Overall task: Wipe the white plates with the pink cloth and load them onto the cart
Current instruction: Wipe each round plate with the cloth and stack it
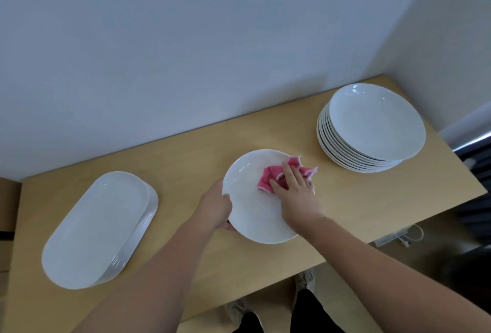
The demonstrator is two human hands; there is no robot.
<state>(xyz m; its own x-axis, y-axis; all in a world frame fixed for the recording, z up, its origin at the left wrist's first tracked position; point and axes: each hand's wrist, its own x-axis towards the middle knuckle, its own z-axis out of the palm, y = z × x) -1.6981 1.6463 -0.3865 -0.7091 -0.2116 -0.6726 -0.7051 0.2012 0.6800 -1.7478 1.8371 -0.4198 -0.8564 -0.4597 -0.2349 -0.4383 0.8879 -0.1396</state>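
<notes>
A round white plate [252,199] is in the middle of the wooden table [186,157], tilted slightly. My left hand [216,206] grips its left rim, thumb on top. My right hand [297,194] presses a crumpled pink cloth [268,177] flat against the plate's upper right part; the cloth sticks out past the rim. A stack of several round white plates [372,125] stands at the table's far right. No cart is identifiable.
A stack of white oval platters [95,229] lies at the left of the table. A wall runs close behind the table and at the right corner. Dark furniture [475,173] and a white cable [398,237] are beyond the right edge. My feet show below the front edge.
</notes>
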